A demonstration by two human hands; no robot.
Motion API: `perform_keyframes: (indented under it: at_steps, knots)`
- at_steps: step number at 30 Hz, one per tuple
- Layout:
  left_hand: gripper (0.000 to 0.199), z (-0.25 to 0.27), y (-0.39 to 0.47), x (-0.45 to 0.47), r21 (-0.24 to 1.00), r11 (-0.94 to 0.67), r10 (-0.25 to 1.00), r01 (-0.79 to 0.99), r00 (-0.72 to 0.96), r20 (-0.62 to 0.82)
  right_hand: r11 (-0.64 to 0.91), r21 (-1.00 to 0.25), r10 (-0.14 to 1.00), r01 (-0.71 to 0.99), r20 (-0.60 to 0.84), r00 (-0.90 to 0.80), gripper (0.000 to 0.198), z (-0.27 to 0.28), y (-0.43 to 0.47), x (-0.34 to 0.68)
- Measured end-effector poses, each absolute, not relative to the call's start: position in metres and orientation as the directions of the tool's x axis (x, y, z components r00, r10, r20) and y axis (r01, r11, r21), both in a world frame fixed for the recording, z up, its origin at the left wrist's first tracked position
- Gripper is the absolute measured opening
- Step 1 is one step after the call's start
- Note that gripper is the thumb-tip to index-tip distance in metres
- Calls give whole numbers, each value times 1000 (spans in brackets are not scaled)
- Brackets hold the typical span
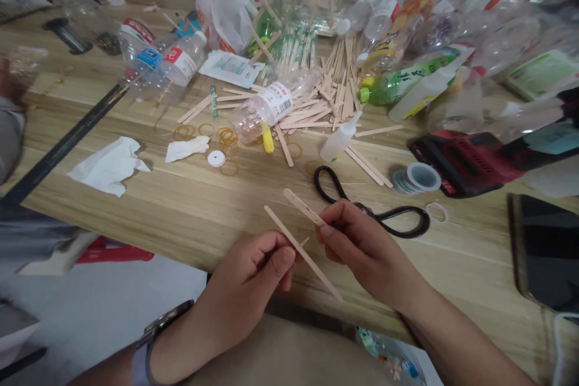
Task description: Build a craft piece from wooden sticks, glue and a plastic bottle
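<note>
My left hand [265,271] is closed around a wooden craft stick [319,271], which slants down to the right. A short thin wooden piece, like a toothpick [304,243], pokes out by that stick near my thumb. Pinched in my right hand [355,241] is a second craft stick [298,204], with small dark marks or holes along it. The two sticks are close but apart. Just beyond my right hand lie scissors [402,222] with black handles, their blades partly hidden by the hand.
Many loose craft sticks [344,78] and plastic bottles [271,102] cover the table's back. A small glue bottle [337,139], a wire spool [416,178], a red power tool [465,160] and a phone [547,247] lie to the right. Rubber bands [226,136] and tissue [111,163] are left.
</note>
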State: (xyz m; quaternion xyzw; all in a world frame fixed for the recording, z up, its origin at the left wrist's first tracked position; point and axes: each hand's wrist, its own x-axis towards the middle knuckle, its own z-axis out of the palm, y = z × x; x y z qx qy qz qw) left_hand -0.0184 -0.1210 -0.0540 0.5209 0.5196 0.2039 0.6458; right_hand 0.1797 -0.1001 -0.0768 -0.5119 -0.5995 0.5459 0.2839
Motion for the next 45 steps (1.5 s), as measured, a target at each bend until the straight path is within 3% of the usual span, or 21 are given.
perform_keyframes:
  at_steps: [8,16,33,40,45]
  knots:
    - [32,-57,-119,-12,880,360,828,311,328,-455,-352,-936,873,9,-332,-357,38,-75,-101,176]
    - [32,-57,-118,-9,882,357,814,307,361,-455,-586,-764,768,-271,-417,-486,37,-74,-100,175]
    - [33,-55,-116,-8,892,368,815,262,371,-445,-532,-811,783,-243,-362,-506,32,-78,-102,176]
    - [29,-55,-118,-9,910,339,825,238,389,-409,-696,-676,638,-243,-426,-642,36,-74,-101,177]
    - [32,-53,-118,-9,927,273,833,259,419,-362,-720,-663,595,-204,-440,-673,36,-75,-101,182]
